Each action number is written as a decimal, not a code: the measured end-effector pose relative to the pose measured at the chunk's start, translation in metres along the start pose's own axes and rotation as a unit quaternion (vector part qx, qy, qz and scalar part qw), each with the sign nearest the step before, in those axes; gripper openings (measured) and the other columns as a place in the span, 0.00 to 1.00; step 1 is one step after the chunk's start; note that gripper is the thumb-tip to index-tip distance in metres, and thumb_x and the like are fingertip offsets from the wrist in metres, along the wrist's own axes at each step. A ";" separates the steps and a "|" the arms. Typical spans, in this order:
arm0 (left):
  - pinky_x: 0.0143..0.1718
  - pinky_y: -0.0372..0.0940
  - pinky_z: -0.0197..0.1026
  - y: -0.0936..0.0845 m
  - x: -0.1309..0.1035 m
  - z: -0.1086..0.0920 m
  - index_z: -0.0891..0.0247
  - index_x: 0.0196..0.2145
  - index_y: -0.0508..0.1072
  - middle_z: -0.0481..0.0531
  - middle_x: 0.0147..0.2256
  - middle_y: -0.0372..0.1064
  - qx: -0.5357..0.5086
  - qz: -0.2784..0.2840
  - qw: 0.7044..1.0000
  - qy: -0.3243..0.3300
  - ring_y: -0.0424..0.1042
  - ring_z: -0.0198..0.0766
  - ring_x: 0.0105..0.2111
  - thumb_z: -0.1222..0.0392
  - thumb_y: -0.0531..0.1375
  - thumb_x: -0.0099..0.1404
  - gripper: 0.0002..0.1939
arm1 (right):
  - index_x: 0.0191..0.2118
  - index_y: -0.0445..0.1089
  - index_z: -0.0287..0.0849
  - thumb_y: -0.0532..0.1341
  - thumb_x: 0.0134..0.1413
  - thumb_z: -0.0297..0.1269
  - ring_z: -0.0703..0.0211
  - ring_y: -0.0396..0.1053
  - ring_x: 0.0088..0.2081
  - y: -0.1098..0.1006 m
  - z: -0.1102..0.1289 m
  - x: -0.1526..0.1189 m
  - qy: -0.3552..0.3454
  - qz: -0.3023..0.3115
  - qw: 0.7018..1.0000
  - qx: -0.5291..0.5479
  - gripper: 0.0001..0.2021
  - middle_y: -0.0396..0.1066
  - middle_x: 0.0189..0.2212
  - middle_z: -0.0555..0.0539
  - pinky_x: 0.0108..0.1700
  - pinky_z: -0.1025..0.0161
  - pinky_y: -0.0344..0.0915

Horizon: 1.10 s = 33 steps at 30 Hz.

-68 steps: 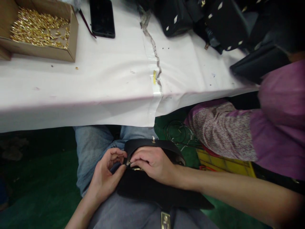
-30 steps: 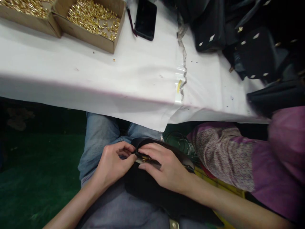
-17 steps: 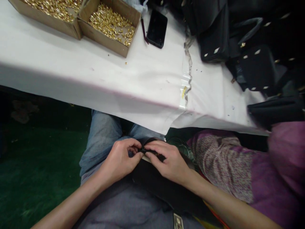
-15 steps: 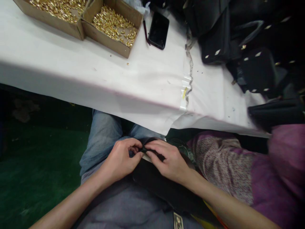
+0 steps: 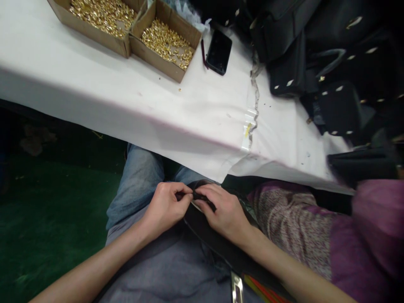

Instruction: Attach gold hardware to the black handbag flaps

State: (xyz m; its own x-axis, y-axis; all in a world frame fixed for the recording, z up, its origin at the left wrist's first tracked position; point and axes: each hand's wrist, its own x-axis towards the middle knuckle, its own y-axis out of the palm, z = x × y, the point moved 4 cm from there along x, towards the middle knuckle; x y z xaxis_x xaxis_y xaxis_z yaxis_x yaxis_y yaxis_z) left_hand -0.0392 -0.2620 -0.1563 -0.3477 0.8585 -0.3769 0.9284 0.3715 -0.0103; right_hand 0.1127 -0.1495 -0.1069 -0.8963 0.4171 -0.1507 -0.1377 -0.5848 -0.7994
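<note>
A black leather-like bag piece (image 5: 208,231) lies across my lap, with a pale strip along its edge near my fingertips. My left hand (image 5: 170,206) pinches that edge between thumb and fingers. Close beside it, almost touching, my right hand (image 5: 222,210) is closed on the same black piece. Whether a small part sits between the fingertips is hidden. Lower down, a shiny metal plate (image 5: 236,288) shows at the piece's end, beside red and yellow strips (image 5: 263,290).
On the white-covered table (image 5: 202,118) stand two cardboard boxes (image 5: 158,54) of small gold-coloured metal parts. A black phone (image 5: 219,52) lies nearby. Black bags (image 5: 341,92) with metal fittings are heaped at right. A person in purple clothing (image 5: 356,240) sits beside me.
My view has shifted slightly, so the boxes and phone appear farther right. Left thumb and fingers have come closer together on the edge. More of the metal plate shows.
</note>
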 end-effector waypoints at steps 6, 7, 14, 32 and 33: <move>0.39 0.72 0.42 0.000 -0.002 -0.007 0.58 0.33 0.87 0.48 0.33 0.84 0.031 -0.020 0.999 0.007 0.81 0.41 0.34 0.66 0.65 0.65 0.09 | 0.52 0.77 0.43 0.66 0.71 0.32 0.45 0.80 0.49 0.003 0.005 -0.001 -0.022 -0.034 0.998 -0.053 0.07 0.81 0.47 0.40 0.52 0.49 0.79; 0.39 0.72 0.42 0.000 -0.004 -0.007 0.58 0.33 0.87 0.48 0.33 0.84 0.035 -0.025 0.999 0.010 0.81 0.41 0.34 0.67 0.66 0.65 0.09 | 0.51 0.77 0.43 0.67 0.71 0.32 0.45 0.80 0.48 0.004 0.005 -0.002 -0.028 -0.044 0.997 -0.050 0.07 0.81 0.46 0.41 0.51 0.50 0.79; 0.48 0.75 0.42 0.003 -0.020 0.000 0.57 0.37 0.87 0.48 0.39 0.85 -0.019 -0.037 0.999 0.033 0.82 0.41 0.41 0.67 0.68 0.65 0.08 | 0.52 0.76 0.44 0.68 0.67 0.27 0.47 0.80 0.47 0.005 0.005 -0.007 -0.068 -0.068 0.995 -0.015 0.11 0.81 0.46 0.42 0.48 0.52 0.79; 0.46 0.74 0.43 0.001 -0.013 0.002 0.55 0.36 0.86 0.48 0.37 0.85 -0.029 -0.025 0.999 0.015 0.82 0.41 0.39 0.61 0.66 0.72 0.08 | 0.61 0.73 0.41 0.67 0.67 0.26 0.43 0.82 0.51 0.008 0.005 -0.016 -0.106 -0.065 0.982 -0.143 0.19 0.82 0.53 0.37 0.53 0.49 0.81; 0.46 0.74 0.43 0.001 -0.013 0.002 0.55 0.36 0.86 0.47 0.38 0.85 -0.034 -0.024 0.999 0.015 0.82 0.41 0.39 0.61 0.66 0.72 0.08 | 0.61 0.73 0.41 0.68 0.66 0.26 0.43 0.83 0.51 0.008 0.004 -0.017 -0.118 -0.063 0.982 -0.137 0.20 0.82 0.52 0.37 0.52 0.50 0.82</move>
State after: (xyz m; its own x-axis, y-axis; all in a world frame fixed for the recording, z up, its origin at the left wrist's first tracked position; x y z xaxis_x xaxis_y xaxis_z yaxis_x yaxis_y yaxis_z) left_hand -0.0331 -0.2736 -0.1533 -0.3955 0.8490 -0.3504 0.9001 0.4342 0.0362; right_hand 0.1252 -0.1642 -0.1080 -0.9567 0.2822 0.0717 -0.1635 -0.3169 -0.9343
